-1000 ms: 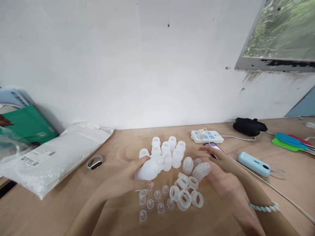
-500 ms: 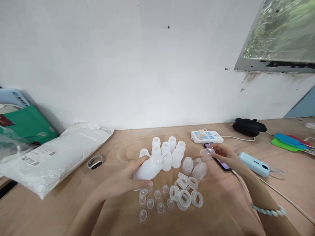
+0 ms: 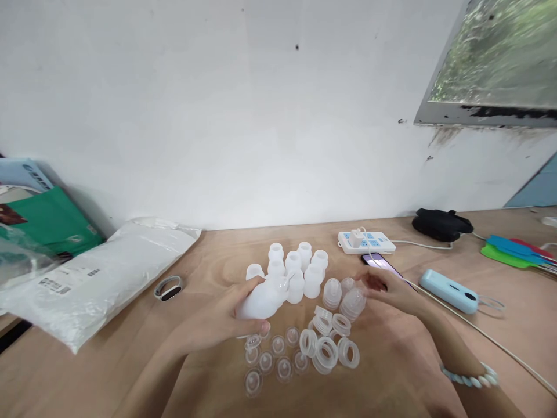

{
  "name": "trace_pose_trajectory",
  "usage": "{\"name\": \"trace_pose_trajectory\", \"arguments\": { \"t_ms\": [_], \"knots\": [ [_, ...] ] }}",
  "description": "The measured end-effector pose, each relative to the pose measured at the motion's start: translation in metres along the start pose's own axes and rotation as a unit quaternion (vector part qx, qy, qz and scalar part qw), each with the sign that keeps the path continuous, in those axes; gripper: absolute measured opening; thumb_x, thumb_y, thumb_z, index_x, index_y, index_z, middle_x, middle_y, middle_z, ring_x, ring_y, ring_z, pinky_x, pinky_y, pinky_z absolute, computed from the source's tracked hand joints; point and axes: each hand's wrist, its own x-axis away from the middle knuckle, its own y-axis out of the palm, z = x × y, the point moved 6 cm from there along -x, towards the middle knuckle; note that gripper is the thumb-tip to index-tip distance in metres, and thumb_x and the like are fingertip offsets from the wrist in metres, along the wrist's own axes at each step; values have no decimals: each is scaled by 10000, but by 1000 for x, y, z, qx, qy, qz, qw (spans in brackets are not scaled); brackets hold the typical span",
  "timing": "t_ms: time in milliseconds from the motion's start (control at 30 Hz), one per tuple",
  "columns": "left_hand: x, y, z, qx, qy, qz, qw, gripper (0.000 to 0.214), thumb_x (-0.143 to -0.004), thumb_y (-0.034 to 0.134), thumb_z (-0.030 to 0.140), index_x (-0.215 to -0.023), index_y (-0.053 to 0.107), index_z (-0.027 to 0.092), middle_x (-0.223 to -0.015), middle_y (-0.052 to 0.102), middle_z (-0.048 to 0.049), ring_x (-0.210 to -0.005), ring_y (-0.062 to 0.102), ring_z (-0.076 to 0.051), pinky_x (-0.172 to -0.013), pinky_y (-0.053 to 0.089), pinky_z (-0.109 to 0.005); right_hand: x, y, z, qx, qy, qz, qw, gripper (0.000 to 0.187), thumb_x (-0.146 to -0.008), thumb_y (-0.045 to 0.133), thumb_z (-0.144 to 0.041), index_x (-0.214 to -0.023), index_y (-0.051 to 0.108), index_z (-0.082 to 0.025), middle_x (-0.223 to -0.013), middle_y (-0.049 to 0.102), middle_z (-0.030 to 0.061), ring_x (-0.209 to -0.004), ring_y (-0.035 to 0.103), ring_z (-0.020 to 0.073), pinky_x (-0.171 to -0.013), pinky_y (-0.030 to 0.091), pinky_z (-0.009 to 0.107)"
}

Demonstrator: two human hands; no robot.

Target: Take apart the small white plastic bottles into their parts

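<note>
A milky-white baby bottle lies tilted in my left hand, fingers and thumb wrapped round its body. Its clear teat points right toward several upright white bottles. On the right, my right hand has its fingers curled at the upper edge of a stack of clear domed caps. A clear cap seems to be at those fingertips, partly blurred against the stack. Loose clear teats lie below my left hand. Beside them are clear screw rings, some overlapping.
A white power strip and a phone lie behind my right hand. Further right are a light-blue device, cables and a black pouch. At left are a wristband and a white plastic package.
My right hand has moved down and left from over the phone to the stack of clear caps, bringing the clear cap it held. My left hand keeps the bottle in nearly the same place.
</note>
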Motion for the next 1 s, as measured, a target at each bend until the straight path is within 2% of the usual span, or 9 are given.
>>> {"name": "trace_pose_trajectory", "arguments": {
  "t_ms": [100,167,233,367,533,600,767,900,1000],
  "knots": [
    [0,0,1,-12,-4,-7,1000,752,-756,717,553,-1416,507,260,-1272,666,-59,-1160,597,-341,-869,516,-341,4,7,-8,4,-8,-49,999,321,-720,765,-404,-946,681,-191,-686,573,-24,-607,514,142,-558,404,263],
    [0,0,1,-19,-6,-3,1000,752,-756,712,562,-1418,504,271,-1271,666,-64,-1153,600,-341,-864,514,-341,6,5,-11,9,-9,-49,999,311,-765,728,-428,-964,689,-192,-698,589,-10,-613,516,146,-566,409,268],
    [0,-1,-1,-18,-3,2,1000,747,-753,713,564,-1411,513,273,-1234,682,-64,-1123,614,-338,-846,514,-336,5,-5,-12,17,-12,-5,1000,344,-836,648,-480,-1019,683,-191,-719,597,8,-624,513,153,-573,411,277],
    [-2,0,-5,5,18,15,1000,695,-738,733,533,-1364,559,288,-1144,712,-40,-1053,642,-321,-814,508,-316,1,-23,-12,54,-18,131,990,384,-890,561,-498,-1089,658,-184,-699,559,8,-600,488,157,-556,403,288],
    [-1,-1,-3,6,17,22,1000,707,-724,747,518,-1357,569,260,-1124,716,-51,-1026,651,-328,-754,505,-294,-9,-12,-13,71,-28,127,989,389,-826,651,-474,-1084,677,-184,-662,537,-16,-565,480,151,-556,394,294],
    [-1,-2,1,7,13,29,999,688,-710,760,503,-1330,592,256,-1118,718,-48,-1018,652,-329,-731,506,-290,-10,-11,-20,70,-31,130,989,398,-855,619,-482,-1108,664,-178,-656,530,-18,-556,471,150,-551,388,294],
    [-1,9,16,-6,47,47,998,585,-732,744,452,-1268,611,258,-1064,726,-29,-957,663,-305,-760,511,-319,-10,-4,-68,41,-53,118,991,341,-951,492,-463,-1103,639,-196,-690,577,1,-626,535,162,-565,417,281],
    [-2,26,28,-104,86,81,987,419,-825,620,353,-1220,568,222,-1008,725,-56,-873,678,-295,-712,495,-339,-15,36,-123,-91,-98,13,991,381,-921,551,-513,-1159,602,-219,-816,664,27,-724,603,172,-624,458,283],
    [0,33,34,-235,107,150,954,346,-799,558,222,-1142,567,178,-980,726,-105,-845,678,-321,-677,469,-355,-20,64,-151,-189,-97,-14,977,421,-847,614,-583,-1007,607,-194,-680,598,-17,-605,547,143,-549,411,258]
  ]
}}
